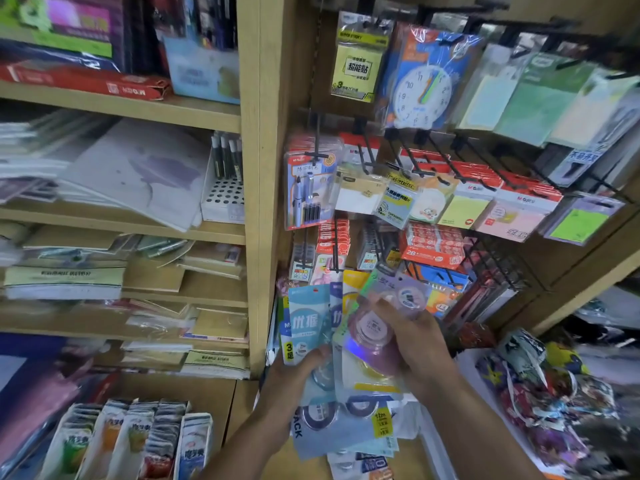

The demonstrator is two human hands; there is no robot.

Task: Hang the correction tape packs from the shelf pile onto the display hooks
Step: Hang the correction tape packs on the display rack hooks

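My left hand (294, 379) grips a fanned stack of light-blue correction tape packs (306, 327) at their lower edge. My right hand (412, 341) holds a pink and purple correction tape pack (372, 336) with a shiny card, tilted up toward the display hooks (336, 251). More blue and yellow packs (349, 424) lie in a pile on the shelf below my hands. The black wire hooks stick out from the wooden back panel just above the packs; several carry hung goods.
Sticky-note packs (460, 206), a pen set (308, 181) and a toy clock (424, 84) hang on upper hooks. A wooden upright (259, 188) divides off paper-filled shelves on the left. A heap of patterned items (540, 396) lies at the right, drink-style packets (131, 441) at bottom left.
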